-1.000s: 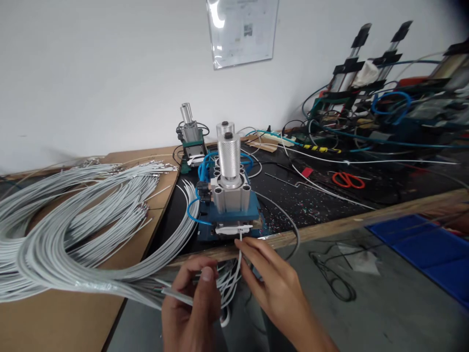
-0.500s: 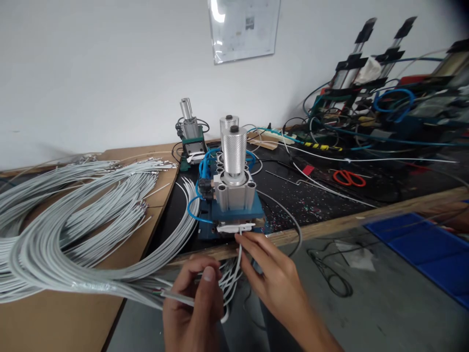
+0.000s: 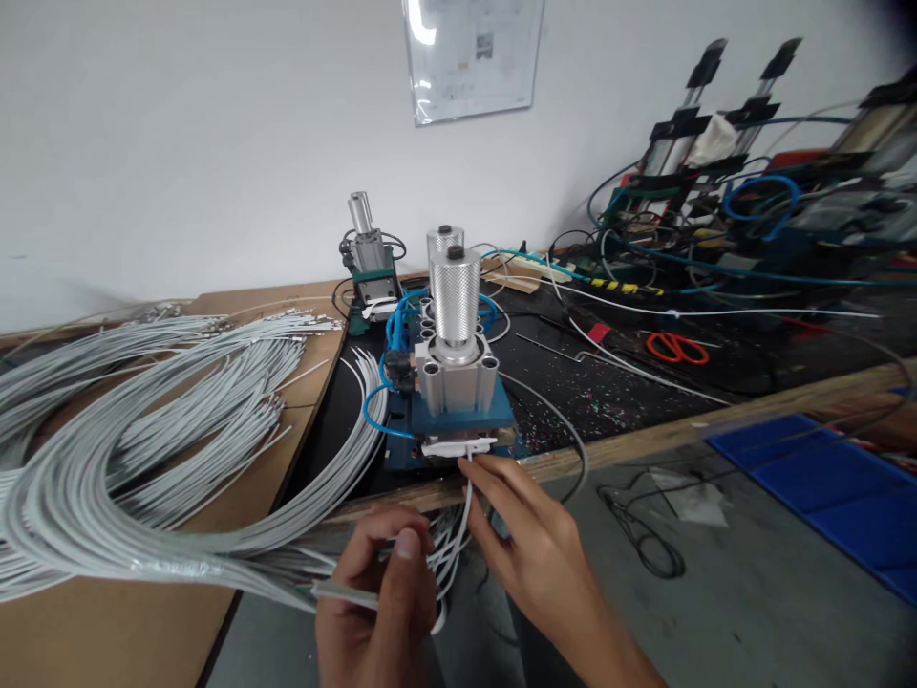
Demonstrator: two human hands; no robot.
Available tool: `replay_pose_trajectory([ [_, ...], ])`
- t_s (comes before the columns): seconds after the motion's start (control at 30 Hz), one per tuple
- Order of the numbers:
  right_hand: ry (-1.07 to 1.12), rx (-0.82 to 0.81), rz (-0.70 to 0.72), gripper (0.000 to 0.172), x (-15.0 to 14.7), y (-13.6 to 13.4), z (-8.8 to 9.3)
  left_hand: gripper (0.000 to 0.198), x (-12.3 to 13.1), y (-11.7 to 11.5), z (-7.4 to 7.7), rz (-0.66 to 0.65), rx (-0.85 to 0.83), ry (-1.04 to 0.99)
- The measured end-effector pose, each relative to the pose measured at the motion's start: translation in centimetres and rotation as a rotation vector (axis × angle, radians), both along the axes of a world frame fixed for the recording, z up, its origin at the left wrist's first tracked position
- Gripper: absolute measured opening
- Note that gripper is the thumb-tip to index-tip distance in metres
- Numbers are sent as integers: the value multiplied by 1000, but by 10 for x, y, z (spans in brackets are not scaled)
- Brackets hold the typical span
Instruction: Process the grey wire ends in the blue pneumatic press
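My left hand (image 3: 383, 592) is closed around a grey-white cable (image 3: 346, 595), whose cut end points left and shows thin coloured wires. My right hand (image 3: 526, 540) pinches another white cable (image 3: 469, 497) between thumb and fingers. That cable's upper end meets the white-wrapped front jaw (image 3: 458, 447) of a small pneumatic press (image 3: 457, 382) at the bench edge. The tip inside the jaw is hidden. Below and between my hands hang several loose white cables (image 3: 448, 559).
Bundled grey-white cables (image 3: 107, 468) lie coiled on cardboard (image 3: 121, 631) at the left. A second press (image 3: 369, 258) stands behind. Red-handled scissors (image 3: 677, 348), a bent metal rod (image 3: 548, 346) and blue air hoses (image 3: 394, 334) lie around the bench. More machines (image 3: 688, 153) stand far right.
Both hands keep nearly the same place and grip, each still on its cable. The whole view has shifted slightly.
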State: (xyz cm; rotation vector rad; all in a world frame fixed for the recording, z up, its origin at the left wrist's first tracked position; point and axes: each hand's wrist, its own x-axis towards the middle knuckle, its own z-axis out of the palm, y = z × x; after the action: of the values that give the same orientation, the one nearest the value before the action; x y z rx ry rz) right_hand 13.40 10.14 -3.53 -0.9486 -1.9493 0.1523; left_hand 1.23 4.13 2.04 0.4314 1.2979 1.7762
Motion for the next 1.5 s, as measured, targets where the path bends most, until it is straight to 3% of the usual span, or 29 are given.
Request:
replay_pose_trajectory([
  [0.53,10,1,10,34,1,1,2,40,1,-3,3,4,-22,-37],
  [0.87,-24,23,-2,33,3,3,0,37,-4,-6,-11,-55,-2,22],
  [1.5,31,41,11,30,2,5,-2,41,0,-6,-2,-64,24,-26],
])
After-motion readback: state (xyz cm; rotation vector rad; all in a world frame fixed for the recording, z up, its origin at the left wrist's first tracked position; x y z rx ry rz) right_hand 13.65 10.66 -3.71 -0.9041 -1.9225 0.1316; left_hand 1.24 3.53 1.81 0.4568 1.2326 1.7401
